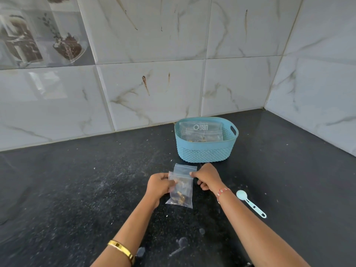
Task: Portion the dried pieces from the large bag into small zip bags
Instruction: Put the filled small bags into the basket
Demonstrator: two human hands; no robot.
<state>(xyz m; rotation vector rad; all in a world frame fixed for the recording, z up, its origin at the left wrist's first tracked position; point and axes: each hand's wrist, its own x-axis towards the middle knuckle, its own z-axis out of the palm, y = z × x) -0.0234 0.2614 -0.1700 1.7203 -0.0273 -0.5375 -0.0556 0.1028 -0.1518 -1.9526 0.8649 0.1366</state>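
From my feed, the left hand (159, 185) grips the left edge of a small zip bag (181, 191), thumb over the front near the top corner and fingers curled behind it. The right hand (207, 177) pinches the same bag's top right corner at the zip strip, the other fingers curled under. The bag hangs upright between the two hands, just above the dark counter (77, 189), and I can see brown dried pieces (180, 197) settled in its lower half. I cannot tell whether the zip is closed.

Behind that bag, at about 12 o'clock from the hands, another clear zip bag (185, 167) shows its upper part; whether it holds anything I cannot tell. The left wrist carries a gold bangle (121, 249), the right wrist a red and white thread bracelet (222, 191).

At roughly 4 o'clock from the hands, a pale blue measuring spoon (250, 204) lies flat on the counter, bowl toward the hands, handle pointing away to the lower right, near the right forearm but apart from it.

At 12 to 1 o'clock, farther back, stands a blue perforated basket (204, 153) with a clear large bag (201, 130) inside it, some brown pieces visible low down. Beyond it rises the marble-patterned tiled wall (154, 83), meeting a side wall at 2 o'clock
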